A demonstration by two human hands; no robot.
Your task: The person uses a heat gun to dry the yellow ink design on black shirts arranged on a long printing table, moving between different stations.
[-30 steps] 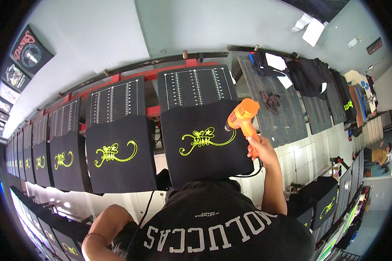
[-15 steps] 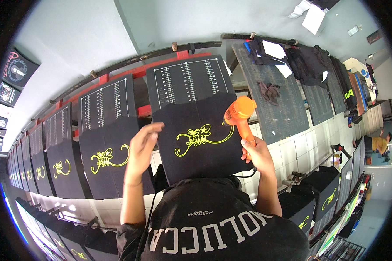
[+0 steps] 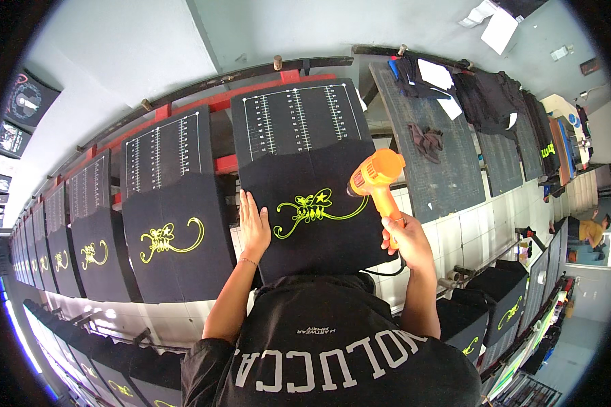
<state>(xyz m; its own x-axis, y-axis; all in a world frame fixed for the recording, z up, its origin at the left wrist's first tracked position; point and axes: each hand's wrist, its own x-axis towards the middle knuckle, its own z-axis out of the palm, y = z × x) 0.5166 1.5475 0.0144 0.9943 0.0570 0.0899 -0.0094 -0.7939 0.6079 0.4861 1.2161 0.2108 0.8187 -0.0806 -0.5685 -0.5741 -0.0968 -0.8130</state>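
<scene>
A black garment with a yellow-green printed design lies on a black printing board marked with white ruler lines. My right hand grips an orange heat gun, its nozzle aimed at the right end of the design. My left hand lies flat, fingers apart, on the garment's left edge. My own black lettered shirt fills the lower middle.
More boards with printed black garments run off to the left in a long row. An empty grid-marked board with a dark rag lies on the right. Dark clothes are piled further right. A person sits at far right.
My left hand rose from low at my side and now rests flat on the garment's left edge. The heat gun stays over the design's right end. The view moved nearer to the board.
</scene>
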